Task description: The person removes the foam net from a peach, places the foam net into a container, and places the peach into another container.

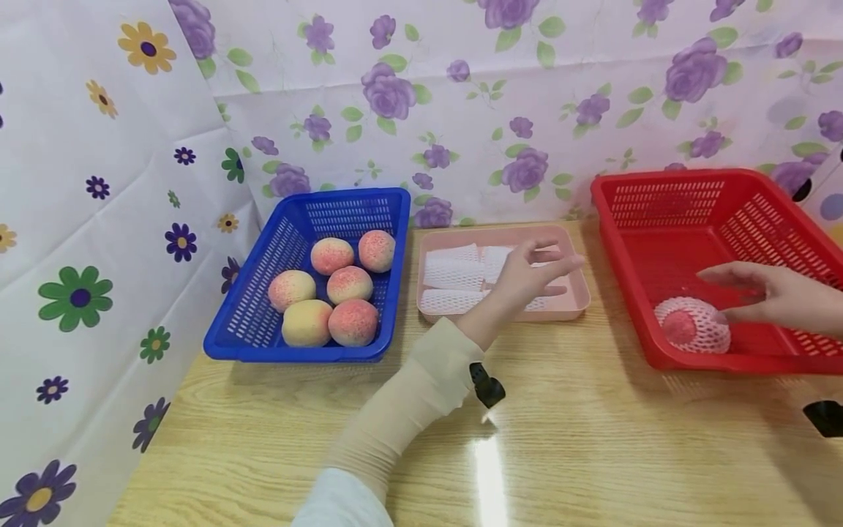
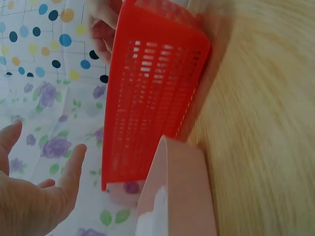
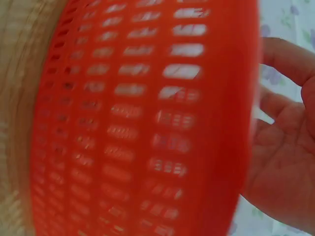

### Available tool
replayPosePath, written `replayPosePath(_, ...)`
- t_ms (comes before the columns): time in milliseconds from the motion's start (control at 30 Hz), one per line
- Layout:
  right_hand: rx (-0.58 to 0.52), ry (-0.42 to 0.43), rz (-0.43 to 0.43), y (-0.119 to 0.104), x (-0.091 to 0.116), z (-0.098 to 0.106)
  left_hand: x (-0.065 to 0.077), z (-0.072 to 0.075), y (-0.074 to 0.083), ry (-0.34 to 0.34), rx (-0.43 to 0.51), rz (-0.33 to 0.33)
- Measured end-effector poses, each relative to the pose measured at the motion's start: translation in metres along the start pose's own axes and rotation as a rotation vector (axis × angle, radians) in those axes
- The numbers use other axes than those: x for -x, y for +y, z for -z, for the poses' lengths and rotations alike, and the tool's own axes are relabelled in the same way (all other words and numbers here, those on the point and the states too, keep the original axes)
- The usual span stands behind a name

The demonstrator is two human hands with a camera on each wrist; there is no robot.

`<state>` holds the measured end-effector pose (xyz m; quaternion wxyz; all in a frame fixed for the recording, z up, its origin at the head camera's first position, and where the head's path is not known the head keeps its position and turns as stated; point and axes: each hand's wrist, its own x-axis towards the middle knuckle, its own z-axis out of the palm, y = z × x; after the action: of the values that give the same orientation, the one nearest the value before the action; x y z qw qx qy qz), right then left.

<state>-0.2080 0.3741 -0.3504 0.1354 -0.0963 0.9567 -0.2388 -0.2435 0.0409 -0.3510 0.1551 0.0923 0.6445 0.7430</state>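
In the head view my left hand (image 1: 522, 279) hovers over the pink tray (image 1: 431, 316), fingers spread and holding nothing. White foam net sleeves (image 1: 453, 271) lie in that tray, partly hidden by the hand. My right hand (image 1: 773, 293) reaches over the red basket (image 1: 626, 293), its fingers loosely bent and apart. Just below its thumb a peach in a foam net (image 1: 693, 326) sits in the basket's near left corner. The right wrist view shows the right hand's palm (image 3: 280, 167) behind the basket wall, with nothing gripped.
A blue basket (image 1: 227, 337) at the left holds several bare peaches (image 1: 353, 323). The baskets and tray stand on a wood-grain table (image 1: 560, 439). Flowered sheets (image 1: 388, 139) rise behind and along the left side.
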Motion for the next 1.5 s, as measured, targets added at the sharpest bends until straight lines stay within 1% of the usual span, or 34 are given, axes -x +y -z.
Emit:
replayPosePath(100, -0.026, -0.036, 0.023, 0.007, 0.002, -0.003, 0.001, -0.014, -0.005, -0.002, -0.025, 0.021)
replayPosePath(200, -0.044, -0.086, 0.035, 0.012, 0.004, -0.006, 0.001, -0.031, -0.011, 0.015, -0.031, 0.065)
replayPosePath(300, -0.034, -0.114, 0.047, 0.013, 0.005, -0.009, 0.000, -0.046, -0.020, 0.031, -0.049, 0.101)
replayPosePath(400, -0.028, -0.120, 0.058, 0.013, 0.005, -0.011, -0.001, -0.058, -0.030, 0.011, -0.043, 0.126)
replayPosePath(500, -0.025, -0.118, 0.054, 0.013, 0.004, -0.014, -0.002, -0.065, -0.037, -0.027, 0.019, 0.137)
replayPosePath(567, -0.022, -0.115, 0.058, 0.014, 0.003, -0.015, -0.001, -0.069, -0.040, -0.045, 0.042, 0.130)
replayPosePath(600, -0.017, -0.113, 0.062, 0.015, 0.002, -0.016, 0.000, -0.071, -0.041, -0.046, 0.036, 0.124)
replayPosePath(667, -0.014, -0.108, 0.068, 0.016, 0.000, -0.018, 0.001, -0.075, -0.042, -0.032, 0.018, 0.116)
replayPosePath(733, -0.020, -0.106, 0.090, 0.018, -0.002, -0.020, 0.002, -0.079, -0.042, -0.016, 0.020, 0.119)
replayPosePath(800, -0.025, -0.102, 0.113, 0.020, -0.003, -0.021, 0.003, -0.083, -0.044, 0.000, 0.050, 0.132)
replayPosePath(900, -0.026, -0.096, 0.143, 0.022, -0.003, -0.023, 0.003, -0.086, -0.046, 0.005, 0.153, 0.141)
replayPosePath(1033, -0.025, -0.103, 0.141, 0.023, -0.003, -0.026, 0.002, -0.088, -0.048, 0.009, 0.211, 0.130)
replayPosePath(1100, -0.026, -0.108, 0.130, 0.024, -0.004, -0.027, 0.001, -0.088, -0.048, 0.011, 0.218, 0.130)
replayPosePath(1267, -0.030, -0.095, 0.127, 0.025, -0.005, -0.028, 0.001, -0.088, -0.047, 0.025, 0.221, 0.155)
replayPosePath(1500, -0.002, -0.069, 0.170, 0.026, -0.008, -0.030, 0.000, -0.089, -0.046, 0.017, 0.237, 0.164)
